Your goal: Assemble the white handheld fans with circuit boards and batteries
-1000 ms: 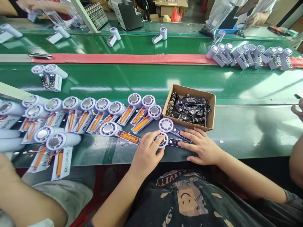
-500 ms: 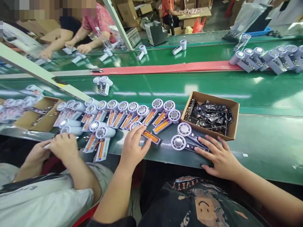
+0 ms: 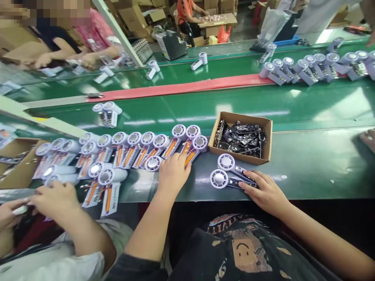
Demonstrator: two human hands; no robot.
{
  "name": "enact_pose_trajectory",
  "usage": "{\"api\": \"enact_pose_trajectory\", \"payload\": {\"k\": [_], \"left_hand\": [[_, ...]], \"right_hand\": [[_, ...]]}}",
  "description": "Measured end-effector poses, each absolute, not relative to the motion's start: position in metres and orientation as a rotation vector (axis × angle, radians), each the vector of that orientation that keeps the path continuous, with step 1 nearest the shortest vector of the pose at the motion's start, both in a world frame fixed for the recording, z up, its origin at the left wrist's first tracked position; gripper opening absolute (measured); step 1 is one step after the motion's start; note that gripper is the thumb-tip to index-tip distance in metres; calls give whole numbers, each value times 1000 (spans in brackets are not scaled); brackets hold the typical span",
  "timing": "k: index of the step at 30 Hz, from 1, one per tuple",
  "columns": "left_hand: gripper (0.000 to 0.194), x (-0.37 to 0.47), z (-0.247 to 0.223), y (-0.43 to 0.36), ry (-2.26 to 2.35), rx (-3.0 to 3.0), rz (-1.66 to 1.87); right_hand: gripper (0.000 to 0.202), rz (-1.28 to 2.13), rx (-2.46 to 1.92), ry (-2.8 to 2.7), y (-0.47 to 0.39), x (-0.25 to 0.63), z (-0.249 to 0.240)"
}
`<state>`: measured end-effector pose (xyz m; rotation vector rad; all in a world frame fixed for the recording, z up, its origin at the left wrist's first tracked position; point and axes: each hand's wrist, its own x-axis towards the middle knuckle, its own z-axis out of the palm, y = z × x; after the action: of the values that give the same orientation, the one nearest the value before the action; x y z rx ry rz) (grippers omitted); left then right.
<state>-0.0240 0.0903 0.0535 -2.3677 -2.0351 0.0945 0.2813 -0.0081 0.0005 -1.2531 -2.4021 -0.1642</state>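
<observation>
One green belt is observed across the station, with a dark bench set along its near side. The belt is divided lengthwise by a red strip. The left of the bench is occupied by a row of fans, orange parts being visible in the handles. To the right of that row a box is placed, filled with black boards.

The right hand is held partly open, back upward, in front of the box. Its fingers are laid at the handles of two fans, the far fan and the near fan; whether either is gripped cannot be told. Both are rested on the bench just in front of the box, heads to the left, boards visible in the handles.

The left hand is held over the right end of the row, back upward. Its fingertips are hidden, so neither spread nor hold can be determined. A single fan is noted just left of it, the handle covered by the hand. A white bit is found on the bench near the right hand.
</observation>
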Motion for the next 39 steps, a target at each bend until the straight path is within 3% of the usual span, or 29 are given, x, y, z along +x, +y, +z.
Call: {"api": "enact_pose_trajectory", "payload": {"k": [6, 16, 27, 33, 39], "left_hand": [[44, -24, 51, 81, -2016, -2371, 7], [39, -9, 53, 87, -2053, -2332, 102], [35, -21, 43, 81, -2045, -2376, -60], [33, -22, 40, 86, -2019, -2387, -100], [34, -20, 41, 83, -1984, -2411, -196]], "right_hand": [[32, -214, -1358, -2365, -24, 286, 0], [31, -308, -1328, -2346, -25, 289, -2], [23, -707, -1673, -2032, -96, 396, -14], [22, -905, -1849, -1842, -79, 389, -16], [30, -794, -1991, -1770, -44, 386, -11]]}}
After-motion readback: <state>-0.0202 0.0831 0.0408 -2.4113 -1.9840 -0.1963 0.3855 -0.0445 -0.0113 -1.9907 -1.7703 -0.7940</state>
